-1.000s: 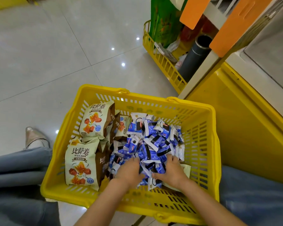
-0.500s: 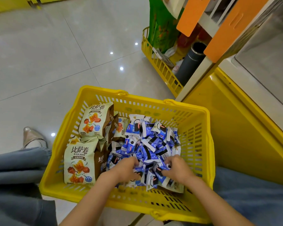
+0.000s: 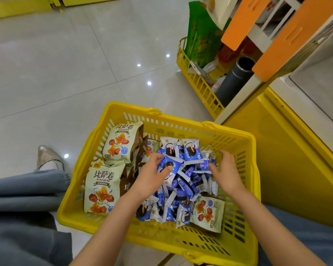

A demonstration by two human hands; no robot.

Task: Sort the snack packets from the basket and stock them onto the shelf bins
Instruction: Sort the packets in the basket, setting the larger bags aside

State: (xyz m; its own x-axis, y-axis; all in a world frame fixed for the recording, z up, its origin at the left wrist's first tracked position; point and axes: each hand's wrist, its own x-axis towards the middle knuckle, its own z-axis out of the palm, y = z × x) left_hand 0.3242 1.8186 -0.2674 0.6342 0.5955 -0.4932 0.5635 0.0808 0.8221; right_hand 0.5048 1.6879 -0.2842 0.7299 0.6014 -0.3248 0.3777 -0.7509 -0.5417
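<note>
A yellow basket (image 3: pixel 181 244) stands on the floor between my knees. Large cream-and-brown snack bags (image 3: pixel 121 143) stand along its left side, and a smaller cream packet (image 3: pixel 208 212) lies near the front right. A heap of small blue packets (image 3: pixel 188 181) fills the middle. My left hand (image 3: pixel 152 175) grips blue packets at the heap's left edge, thumb over one. My right hand (image 3: pixel 227 171) rests on the heap's right side with fingers spread. The shelf with orange bin fronts (image 3: pixel 296 35) rises at the upper right.
The yellow shelf base (image 3: pixel 288 160) runs close along the basket's right. A low yellow rack (image 3: pixel 196 81) beyond holds a green bag (image 3: pixel 202 39) and a grey cylinder (image 3: pixel 233 81). My jeans leg (image 3: pixel 23 189) and shoe (image 3: pixel 46 158) are at the left, on grey tiled floor.
Both hands moved from the near side of the blue heap toward its far side and spread apart. A small cream packet now shows at the front right.
</note>
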